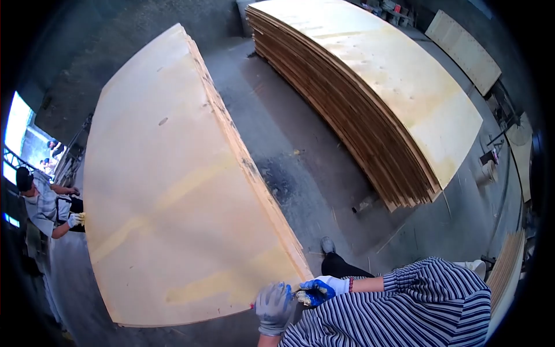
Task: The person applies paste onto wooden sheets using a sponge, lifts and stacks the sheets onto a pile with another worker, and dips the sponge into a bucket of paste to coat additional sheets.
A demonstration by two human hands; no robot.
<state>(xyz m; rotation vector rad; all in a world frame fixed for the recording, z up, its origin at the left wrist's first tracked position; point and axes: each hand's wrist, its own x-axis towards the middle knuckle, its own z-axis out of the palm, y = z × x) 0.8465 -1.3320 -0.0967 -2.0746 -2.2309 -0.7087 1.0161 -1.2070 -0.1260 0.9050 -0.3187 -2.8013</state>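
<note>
A wide pale plywood sheet [167, 191] lies on top of a stack at the left. At its near right corner is my left hand [274, 306], in a grey glove with blue patches, its fingers laid over the edge and slightly blurred. Just right of it, by the same corner, my right hand [321, 290] wears a white and blue glove, with a red bracelet at the wrist. Its fingers are curled around something small and yellowish that I cannot make out.
A second, tall plywood stack [370, 110] stands across the grey floor [272, 115]. At the far left a co-worker [43, 199] in gloves touches the sheet's edge. More boards [465, 52] lie at the upper right, a bucket [489, 171] stands right, and thin sheets [506, 266] are beside me.
</note>
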